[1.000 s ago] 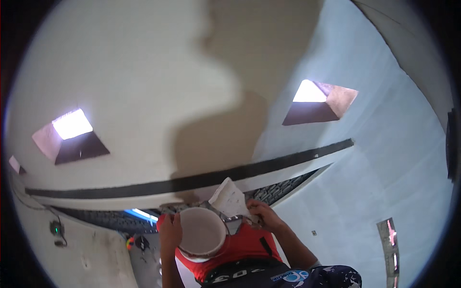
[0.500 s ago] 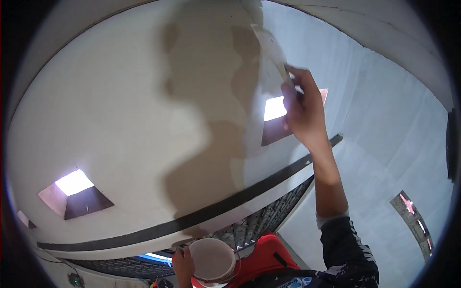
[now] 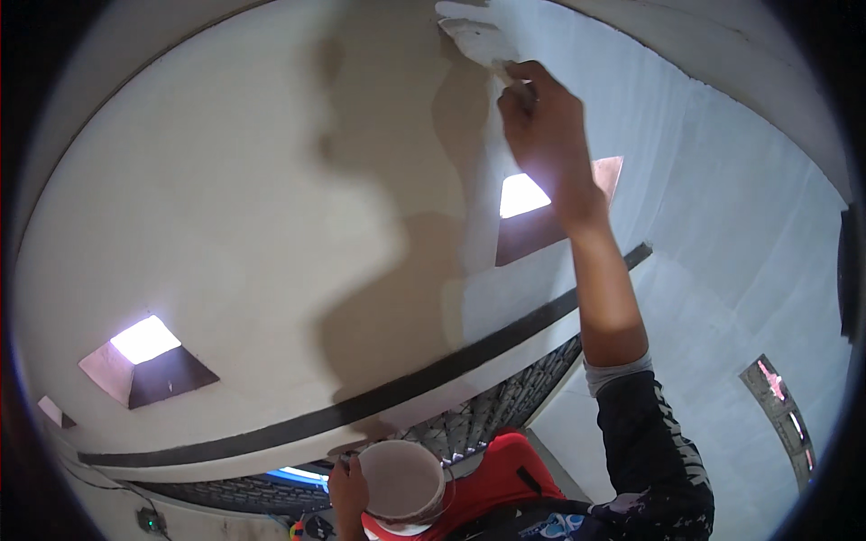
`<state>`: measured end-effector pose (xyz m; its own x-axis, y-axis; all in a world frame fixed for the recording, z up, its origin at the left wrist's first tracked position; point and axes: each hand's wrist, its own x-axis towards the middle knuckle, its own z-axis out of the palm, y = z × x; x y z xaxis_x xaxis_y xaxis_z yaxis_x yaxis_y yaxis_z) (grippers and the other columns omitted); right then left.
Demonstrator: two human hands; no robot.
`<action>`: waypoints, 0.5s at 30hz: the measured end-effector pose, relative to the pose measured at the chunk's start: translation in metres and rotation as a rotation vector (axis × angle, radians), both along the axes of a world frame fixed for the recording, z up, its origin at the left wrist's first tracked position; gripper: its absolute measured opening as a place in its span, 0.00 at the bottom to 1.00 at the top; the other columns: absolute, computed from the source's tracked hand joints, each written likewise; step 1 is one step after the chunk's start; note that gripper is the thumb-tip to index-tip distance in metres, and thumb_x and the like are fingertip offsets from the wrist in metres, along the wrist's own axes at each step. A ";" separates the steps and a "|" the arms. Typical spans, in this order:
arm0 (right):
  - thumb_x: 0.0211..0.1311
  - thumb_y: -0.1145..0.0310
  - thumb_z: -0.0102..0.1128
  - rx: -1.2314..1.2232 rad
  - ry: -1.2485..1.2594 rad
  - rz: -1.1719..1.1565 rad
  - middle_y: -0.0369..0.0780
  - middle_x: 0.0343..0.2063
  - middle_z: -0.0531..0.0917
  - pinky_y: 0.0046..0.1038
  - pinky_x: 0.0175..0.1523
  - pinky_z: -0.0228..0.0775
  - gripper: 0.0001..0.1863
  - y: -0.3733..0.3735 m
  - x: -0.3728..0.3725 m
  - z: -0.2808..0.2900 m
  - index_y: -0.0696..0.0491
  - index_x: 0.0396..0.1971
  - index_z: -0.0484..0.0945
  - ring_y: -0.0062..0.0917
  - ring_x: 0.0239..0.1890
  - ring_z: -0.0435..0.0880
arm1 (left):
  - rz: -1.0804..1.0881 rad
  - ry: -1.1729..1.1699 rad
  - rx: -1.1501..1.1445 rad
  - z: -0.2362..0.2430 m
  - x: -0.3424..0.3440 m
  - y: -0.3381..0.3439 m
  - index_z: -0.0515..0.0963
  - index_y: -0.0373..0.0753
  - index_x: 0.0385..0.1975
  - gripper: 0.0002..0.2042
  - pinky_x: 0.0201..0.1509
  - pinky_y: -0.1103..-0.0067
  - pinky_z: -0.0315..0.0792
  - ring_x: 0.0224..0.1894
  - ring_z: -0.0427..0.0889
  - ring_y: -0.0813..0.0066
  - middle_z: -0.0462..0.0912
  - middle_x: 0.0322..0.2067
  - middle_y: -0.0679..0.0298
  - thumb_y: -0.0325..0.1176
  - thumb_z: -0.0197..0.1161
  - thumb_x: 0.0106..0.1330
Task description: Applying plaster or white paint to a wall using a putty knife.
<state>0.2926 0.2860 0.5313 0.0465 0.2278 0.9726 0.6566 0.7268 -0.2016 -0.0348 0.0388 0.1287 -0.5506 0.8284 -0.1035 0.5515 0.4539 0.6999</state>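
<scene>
High on the wall, my right hand (image 3: pixel 548 122) is closed round the handle of a broad, flat paintbrush (image 3: pixel 478 41) coated in white. Its tip is at the wall, beside a fresh white streak (image 3: pixel 462 12). Low down, my left hand (image 3: pixel 348 485) grips the rim of a white bucket (image 3: pixel 401 482) with a thin wire handle. The bucket's inside is pale; its contents cannot be made out. The wall (image 3: pixel 225 207) is cream on the left and bluish white on the right, and my shadow falls across it.
Two square lit recesses (image 3: pixel 176 383) (image 3: pixel 523 236) open in the wall. A dark ledge (image 3: pixel 379 406) runs beneath them, above dark latticework (image 3: pixel 469 424). Something red (image 3: pixel 519 469) lies near my body. A cable and small box (image 3: pixel 150 520) are at the lower left.
My right hand has moved up and slightly left with the paintbrush, and a white streak now shows at the top of the wall. My left hand stays on the bucket.
</scene>
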 end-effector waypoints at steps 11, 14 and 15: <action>0.62 0.71 0.55 -0.090 0.003 -0.045 0.50 0.24 0.84 0.35 0.35 0.77 0.16 0.003 0.012 0.035 0.62 0.47 0.78 0.35 0.24 0.85 | -0.034 -0.008 -0.015 0.001 0.008 0.004 0.77 0.30 0.41 0.22 0.45 0.60 0.73 0.42 0.82 0.42 0.82 0.36 0.43 0.49 0.53 0.73; 0.62 0.71 0.55 -0.167 0.008 -0.045 0.50 0.25 0.84 0.35 0.36 0.77 0.16 -0.010 0.015 0.024 0.62 0.48 0.78 0.35 0.25 0.86 | -0.025 -0.013 -0.001 0.006 0.010 0.003 0.77 0.30 0.41 0.22 0.46 0.59 0.73 0.43 0.82 0.40 0.83 0.37 0.42 0.49 0.53 0.73; 0.62 0.71 0.55 -0.128 0.024 -0.047 0.50 0.25 0.85 0.34 0.36 0.77 0.17 -0.010 0.015 0.020 0.62 0.48 0.78 0.35 0.25 0.86 | -0.013 -0.012 -0.045 0.011 0.010 0.001 0.77 0.32 0.42 0.21 0.47 0.58 0.73 0.44 0.82 0.41 0.83 0.37 0.43 0.48 0.53 0.72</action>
<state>0.3081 0.2758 0.5514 0.0833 0.3467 0.9343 0.6830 0.6628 -0.3069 -0.0250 0.0396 0.1398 -0.5379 0.8300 -0.1476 0.5493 0.4779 0.6855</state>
